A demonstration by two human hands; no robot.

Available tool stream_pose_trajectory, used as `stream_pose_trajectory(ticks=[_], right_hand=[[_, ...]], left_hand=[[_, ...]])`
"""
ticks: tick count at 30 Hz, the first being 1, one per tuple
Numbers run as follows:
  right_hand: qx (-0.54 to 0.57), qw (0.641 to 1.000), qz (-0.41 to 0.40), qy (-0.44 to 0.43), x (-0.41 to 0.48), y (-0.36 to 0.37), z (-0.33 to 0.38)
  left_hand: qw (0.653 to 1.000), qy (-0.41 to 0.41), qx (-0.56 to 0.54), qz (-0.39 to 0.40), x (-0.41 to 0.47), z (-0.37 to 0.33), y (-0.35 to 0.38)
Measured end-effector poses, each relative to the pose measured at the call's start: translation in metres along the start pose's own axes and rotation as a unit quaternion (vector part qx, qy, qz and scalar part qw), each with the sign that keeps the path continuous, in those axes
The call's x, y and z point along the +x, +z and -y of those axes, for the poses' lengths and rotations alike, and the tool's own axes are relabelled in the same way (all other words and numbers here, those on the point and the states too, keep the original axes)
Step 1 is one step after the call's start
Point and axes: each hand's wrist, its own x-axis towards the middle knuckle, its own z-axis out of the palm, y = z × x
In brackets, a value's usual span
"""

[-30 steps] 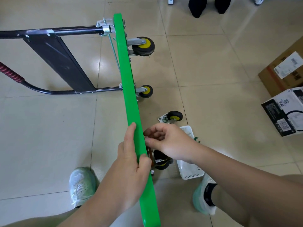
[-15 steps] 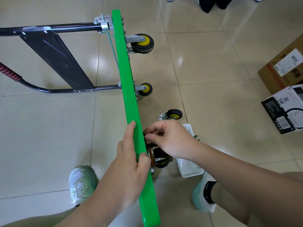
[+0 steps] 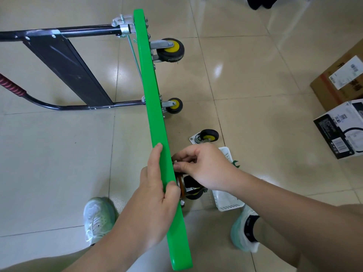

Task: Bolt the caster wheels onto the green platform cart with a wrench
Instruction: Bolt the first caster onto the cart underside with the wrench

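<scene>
While left hand (image 3: 155, 195) stays clamped on green platform cart deck (image 3: 155, 107), right-hand fingers (image 3: 183, 165) pinch hardware by black-and-yellow caster wheel (image 3: 191, 188), barely shifted vs 1 s ago; bolt prob. still hand-started, wrench pending.

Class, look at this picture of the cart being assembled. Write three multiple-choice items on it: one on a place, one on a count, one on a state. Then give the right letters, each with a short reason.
1. Where is the loose caster?
A. On the floor beside the white basket
B. Inside the basket
C. On the cardboard box

2. How many casters with yellow hubs are fixed at the far end of the green platform?
A. None
B. Two
C. Four

3. How does the platform stand?
A. Flat on its wheels
B. On its edge, gripped by the left hand
C. Leaning on a wall

Answers: 1 A, it lies on the tiles just beyond the basket. 2 B, two stick out sideways there. 3 B, the left hand clasps its upper edge while the right hand works at a caster.
</scene>
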Motion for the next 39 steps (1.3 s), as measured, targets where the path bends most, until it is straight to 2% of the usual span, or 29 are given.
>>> stream_pose_trajectory(ticks=[5, 8, 11, 14, 18, 21, 25, 30, 32, 35, 39], right_hand=[[-0.014, 0.998, -0.04, -0.047, -0.005, -0.004, 0.005], [0.144, 0.987, -0.065, -0.027, -0.016, -0.01, 0.009], [0.291, 0.955, -0.02, 0.059, -0.036, -0.015, 0.012], [0.348, 0.922, 0.036, 0.167, -0.063, -0.007, 0.008], [0.41, 0.873, 0.079, 0.251, -0.087, 0.011, -0.002], [0.415, 0.861, 0.06, 0.288, -0.092, 0.016, -0.013], [0.388, 0.874, -0.021, 0.292, -0.082, 0.006, -0.049], [0.328, 0.877, -0.055, 0.347, -0.076, -0.023, -0.124], [0.29, 0.871, -0.071, 0.39, -0.069, -0.028, -0.155], [0.242, 0.864, -0.138, 0.42, -0.043, -0.021, -0.195], [0.243, 0.838, -0.2, 0.445, -0.011, -0.003, -0.249]], left_hand=[[1.0, 0.01, 0.0, -0.002, -0.001, 0.0, -0.001], [1.0, 0.018, -0.004, -0.008, -0.002, 0.0, -0.002], [1.0, 0.022, -0.006, -0.013, -0.002, 0.001, -0.001], [1.0, 0.021, 0.003, -0.022, -0.004, 0.0, 0.001], [0.999, 0.025, 0.005, -0.028, -0.007, 0.0, 0.007], [0.999, 0.028, -0.006, -0.024, -0.006, 0.001, 0.009], [0.999, 0.032, -0.011, -0.016, -0.007, 0.002, 0.008], [0.999, 0.037, -0.021, -0.017, -0.003, 0.005, 0.007], [0.999, 0.042, -0.027, -0.019, -0.003, 0.008, 0.007], [0.998, 0.046, -0.037, -0.025, -0.004, 0.011, 0.007], [0.997, 0.054, -0.047, -0.036, -0.002, 0.015, 0.009]])
